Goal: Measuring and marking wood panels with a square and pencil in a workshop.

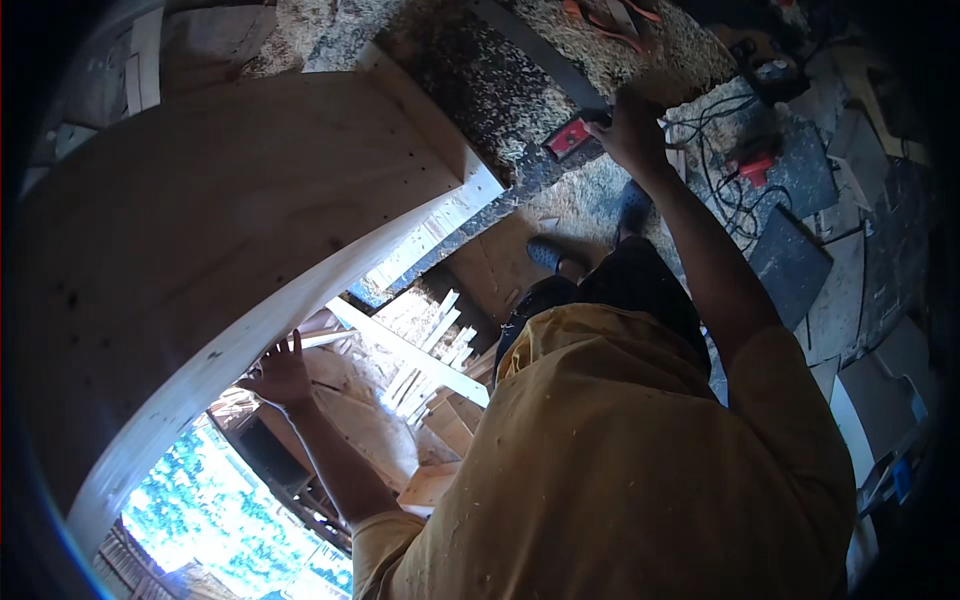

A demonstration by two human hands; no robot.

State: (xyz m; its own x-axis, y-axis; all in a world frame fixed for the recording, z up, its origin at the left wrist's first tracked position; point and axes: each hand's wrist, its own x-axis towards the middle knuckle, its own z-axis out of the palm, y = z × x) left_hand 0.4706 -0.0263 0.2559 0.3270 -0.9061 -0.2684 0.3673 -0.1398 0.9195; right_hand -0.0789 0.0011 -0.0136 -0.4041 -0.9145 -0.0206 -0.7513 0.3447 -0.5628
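My right hand (634, 139) grips a handsaw by its red and black handle (568, 139). The saw's long grey blade (544, 52) reaches away toward the top of the view, over a dark surface strewn with sawdust. My left hand (283, 379) has its fingers spread against the near edge of a large wooden panel (225, 195); the fingertips are partly in shadow, so how firmly they touch is unclear. A board (416, 120) stands along the panel's far right side, making a box-like corner there.
Orange-handled tools (611, 22) lie in wood shavings beyond the saw. To the right are a red corded power tool (754, 166), its looped black cable (709, 161) and scattered flat offcuts (791, 259). Thin wood strips (427, 360) are piled below the panel, crossed by a pale board (412, 352).
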